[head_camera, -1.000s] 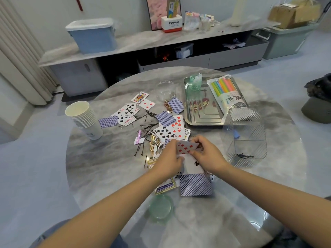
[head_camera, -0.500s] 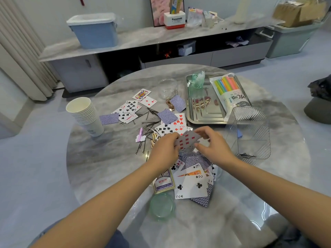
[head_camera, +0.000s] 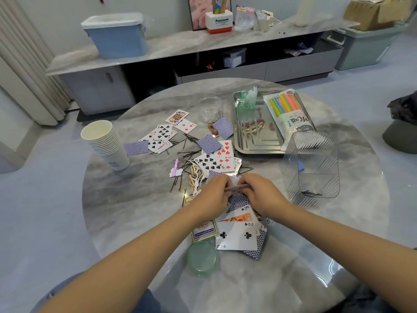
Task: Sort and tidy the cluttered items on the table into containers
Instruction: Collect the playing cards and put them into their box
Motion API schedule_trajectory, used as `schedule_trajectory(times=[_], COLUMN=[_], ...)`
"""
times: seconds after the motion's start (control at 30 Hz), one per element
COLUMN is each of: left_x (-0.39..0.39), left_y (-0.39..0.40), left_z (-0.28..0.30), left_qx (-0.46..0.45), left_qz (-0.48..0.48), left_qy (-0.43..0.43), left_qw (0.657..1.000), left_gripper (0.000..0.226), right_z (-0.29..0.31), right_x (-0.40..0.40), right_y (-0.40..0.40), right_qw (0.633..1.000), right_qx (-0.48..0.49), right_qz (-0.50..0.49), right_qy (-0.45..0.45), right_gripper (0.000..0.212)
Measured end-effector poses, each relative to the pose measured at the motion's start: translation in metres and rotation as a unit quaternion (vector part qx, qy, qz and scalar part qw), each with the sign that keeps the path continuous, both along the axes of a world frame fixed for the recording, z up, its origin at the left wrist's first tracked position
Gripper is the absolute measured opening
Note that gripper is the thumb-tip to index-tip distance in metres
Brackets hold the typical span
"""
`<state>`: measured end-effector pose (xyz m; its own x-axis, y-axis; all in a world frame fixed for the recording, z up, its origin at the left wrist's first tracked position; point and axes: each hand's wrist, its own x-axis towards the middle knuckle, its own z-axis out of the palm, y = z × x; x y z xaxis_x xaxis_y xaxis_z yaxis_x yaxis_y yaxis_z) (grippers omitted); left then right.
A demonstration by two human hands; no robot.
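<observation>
Playing cards lie scattered over the round marble table (head_camera: pixel 135 213), some face up, some showing blue backs. My left hand (head_camera: pixel 214 195) and my right hand (head_camera: pixel 262 193) meet at the table's middle and together pinch a thin stack of cards (head_camera: pixel 237 188), seen edge-on. Below my hands lies a loose pile topped by a two of clubs (head_camera: pixel 237 237), beside a card box (head_camera: pixel 204 230) and a green round lid (head_camera: pixel 203 258). Black hairpins (head_camera: pixel 187 154) and hair ties (head_camera: pixel 196 177) litter the centre.
A clear ribbed plastic bin (head_camera: pixel 311 168) holding a few hairpins stands at the right. Behind it a steel tray (head_camera: pixel 239 141) holds a pack of coloured straws (head_camera: pixel 288 111). A small glass jar (head_camera: pixel 209 108) sits further back and a paper cup stack (head_camera: pixel 106 143) at the left.
The stack of cards in my hands has tipped from face up to edge-on and dropped lower, toward the loose pile. Both hands have closed in on it.
</observation>
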<state>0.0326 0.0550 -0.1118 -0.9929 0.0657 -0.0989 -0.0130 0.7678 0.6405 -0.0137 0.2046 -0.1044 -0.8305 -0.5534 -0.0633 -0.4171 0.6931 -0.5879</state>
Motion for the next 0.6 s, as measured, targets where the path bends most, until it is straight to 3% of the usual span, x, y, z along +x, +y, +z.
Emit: schedule_trajectory(times=[0.07, 0.23, 0.33, 0.43, 0.6], left_x=[0.001, 0.021, 0.033, 0.035, 0.044], left_y=[-0.006, -0.031, -0.035, -0.033, -0.026], left_z=[0.005, 0.018, 0.011, 0.0, -0.006], left_qx=[-0.029, -0.194, -0.221, -0.177, -0.125], left_qz=[-0.001, -0.006, -0.004, 0.039, 0.111], left_qy=[-0.005, -0.079, -0.142, -0.153, -0.106], left_qw=[1.0, 0.978, 0.965, 0.971, 0.98], left_gripper=[0.019, 0.071, 0.089, 0.086, 0.062], right_z=[0.004, 0.029, 0.038, 0.044, 0.042], right_x=[-0.001, 0.001, 0.005, 0.01, 0.014], right_y=[0.002, 0.002, 0.001, -0.003, -0.011], right_qw=[1.0, 0.995, 0.99, 0.988, 0.986], right_qx=[0.013, 0.088, 0.131, 0.144, 0.157], right_qz=[-0.016, -0.027, -0.004, 0.014, 0.026], right_qy=[0.02, 0.04, 0.049, 0.053, 0.058], right_gripper=[0.011, 0.014, 0.011, 0.005, 0.005])
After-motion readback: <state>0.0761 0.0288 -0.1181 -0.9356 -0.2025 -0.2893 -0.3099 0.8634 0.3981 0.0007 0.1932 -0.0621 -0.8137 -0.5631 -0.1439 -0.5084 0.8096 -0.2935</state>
